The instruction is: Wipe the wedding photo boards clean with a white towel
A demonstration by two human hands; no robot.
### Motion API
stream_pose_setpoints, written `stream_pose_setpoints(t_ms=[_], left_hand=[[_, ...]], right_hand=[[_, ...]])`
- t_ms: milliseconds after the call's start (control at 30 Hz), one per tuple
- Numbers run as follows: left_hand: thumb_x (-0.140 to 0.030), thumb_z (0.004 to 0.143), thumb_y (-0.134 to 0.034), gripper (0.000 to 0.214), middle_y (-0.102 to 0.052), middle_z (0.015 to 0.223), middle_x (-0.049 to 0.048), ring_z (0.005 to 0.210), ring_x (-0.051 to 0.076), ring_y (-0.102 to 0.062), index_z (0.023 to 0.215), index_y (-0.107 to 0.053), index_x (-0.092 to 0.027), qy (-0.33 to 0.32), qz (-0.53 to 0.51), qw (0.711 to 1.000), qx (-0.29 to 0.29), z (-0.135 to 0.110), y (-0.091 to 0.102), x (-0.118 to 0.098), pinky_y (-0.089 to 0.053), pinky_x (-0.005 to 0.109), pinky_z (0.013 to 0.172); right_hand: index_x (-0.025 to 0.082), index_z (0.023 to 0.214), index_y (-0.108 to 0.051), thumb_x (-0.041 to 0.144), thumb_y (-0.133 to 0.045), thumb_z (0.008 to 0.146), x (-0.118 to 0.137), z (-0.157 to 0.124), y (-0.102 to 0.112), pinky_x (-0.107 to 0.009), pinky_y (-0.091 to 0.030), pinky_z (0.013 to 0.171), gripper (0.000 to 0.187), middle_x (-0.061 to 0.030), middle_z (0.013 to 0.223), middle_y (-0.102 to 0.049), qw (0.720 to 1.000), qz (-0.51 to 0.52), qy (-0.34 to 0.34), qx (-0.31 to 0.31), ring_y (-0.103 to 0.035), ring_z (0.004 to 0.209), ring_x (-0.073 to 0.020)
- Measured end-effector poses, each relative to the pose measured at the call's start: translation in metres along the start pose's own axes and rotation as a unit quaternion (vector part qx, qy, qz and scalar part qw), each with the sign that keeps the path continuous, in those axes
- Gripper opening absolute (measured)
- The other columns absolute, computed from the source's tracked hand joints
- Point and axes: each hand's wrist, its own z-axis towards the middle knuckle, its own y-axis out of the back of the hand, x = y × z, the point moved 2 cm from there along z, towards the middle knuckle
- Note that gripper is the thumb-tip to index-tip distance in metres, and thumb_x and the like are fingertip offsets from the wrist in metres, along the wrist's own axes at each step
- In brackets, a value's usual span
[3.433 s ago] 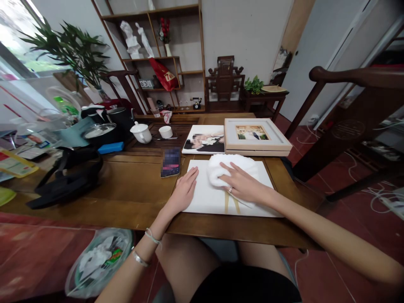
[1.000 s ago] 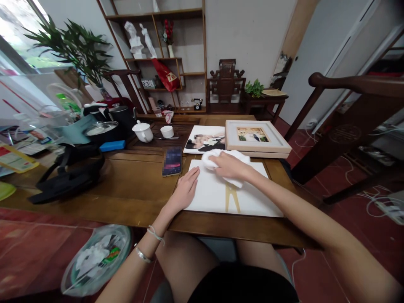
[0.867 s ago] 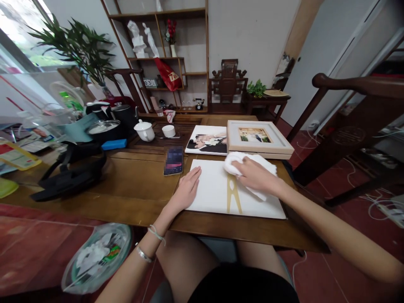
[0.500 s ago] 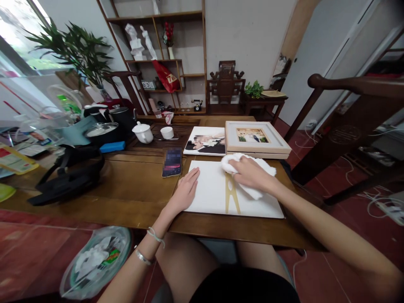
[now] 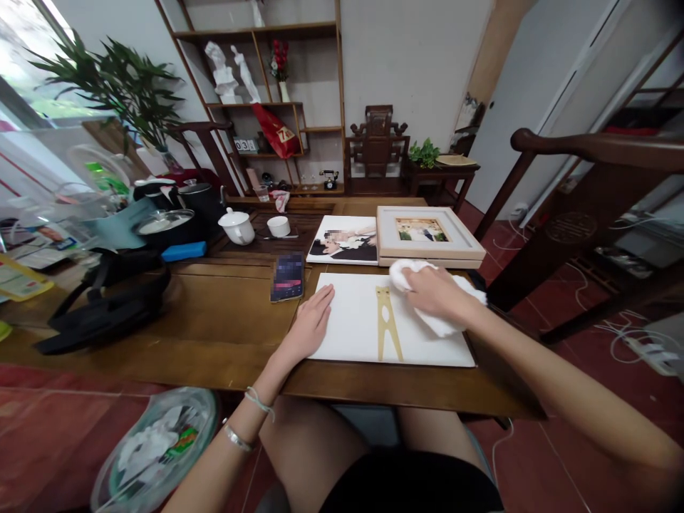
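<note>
A white panel [image 5: 350,320] lies flat near the table's front edge, with a tan A-shaped stand piece [image 5: 381,331] along its middle. My left hand [image 5: 311,324] rests on the panel's left edge, fingers stretched out and holding nothing. On the right part of the panel, my right hand [image 5: 435,292] presses a bunched white cloth [image 5: 446,322], its fingers closed on it. Just behind the panel are a photo print [image 5: 342,242] and, to its right, a pale framed picture [image 5: 427,235] lying on another frame.
A phone [image 5: 287,276] lies left of the panel. Farther left are a white lidded cup [image 5: 238,226], a small white bowl [image 5: 278,226], a blue block [image 5: 184,251] and a black strap-like object [image 5: 107,306]. A bin [image 5: 208,420] stands below; a wooden chair [image 5: 593,153] is at right.
My right hand and the cloth have slid right across the panel, uncovering the top of the tan stand piece. My left hand stays at the panel's left edge. The view has shifted slightly.
</note>
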Motion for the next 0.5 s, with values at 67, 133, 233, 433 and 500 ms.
stream_pose_setpoints(t_ms=[67,133,233,433,500], left_hand=[[-0.027,0.095,-0.029,0.045,-0.041,0.146,0.0124,0.137,0.022,-0.035,0.136,-0.044,-0.015,0.005,0.001,1.0,0.001,0.0,0.0,-0.001,-0.029,0.046,0.112],[-0.026,0.095,-0.029,0.045,-0.041,0.146,0.0134,0.137,0.023,-0.035,0.136,-0.044,-0.014,0.01,0.006,1.0,0.007,0.0,0.0,-0.001,-0.029,0.047,0.112],[-0.026,0.095,-0.028,0.046,-0.04,0.146,0.0145,0.137,0.024,-0.034,0.136,-0.043,-0.012,0.012,0.014,1.0,0.014,0.0,0.001,-0.003,-0.029,0.048,0.112],[-0.026,0.095,-0.028,0.046,-0.04,0.147,0.0138,0.138,0.023,-0.034,0.137,-0.043,-0.012,0.012,0.021,1.0,0.015,0.0,0.001,-0.003,-0.029,0.046,0.112],[-0.026,0.095,-0.028,0.046,-0.04,0.146,0.0141,0.138,0.023,-0.034,0.136,-0.043,-0.011,0.012,0.021,1.0,0.016,0.0,0.001,-0.003,-0.029,0.046,0.112]], right_hand=[[0.01,0.115,-0.056,0.016,-0.042,0.078,-0.024,-0.011,-0.008,-0.046,-0.041,0.079,0.039,-0.0214,0.098,-0.063,1.0,-0.002,0.011,0.006,-0.057,0.099,-0.0361],[0.014,0.116,-0.057,0.015,-0.046,0.075,-0.041,-0.018,-0.018,-0.045,-0.041,0.084,0.042,-0.0198,0.106,-0.061,0.998,0.011,0.064,-0.004,-0.053,0.108,-0.0351],[0.015,0.117,-0.059,0.013,-0.05,0.07,-0.051,-0.022,-0.036,-0.053,-0.032,0.1,0.048,-0.0195,0.131,-0.05,0.985,0.058,0.156,-0.039,-0.034,0.13,-0.0348],[0.018,0.11,-0.064,0.008,-0.051,0.065,-0.021,-0.062,-0.047,-0.056,-0.014,0.111,0.048,-0.0131,0.15,-0.031,0.963,0.124,0.239,-0.025,-0.014,0.141,-0.0316],[0.02,0.107,-0.066,0.008,-0.053,0.063,-0.012,-0.079,-0.04,-0.052,-0.018,0.111,0.048,-0.0108,0.149,-0.034,0.958,0.134,0.255,-0.003,-0.018,0.14,-0.0301]])
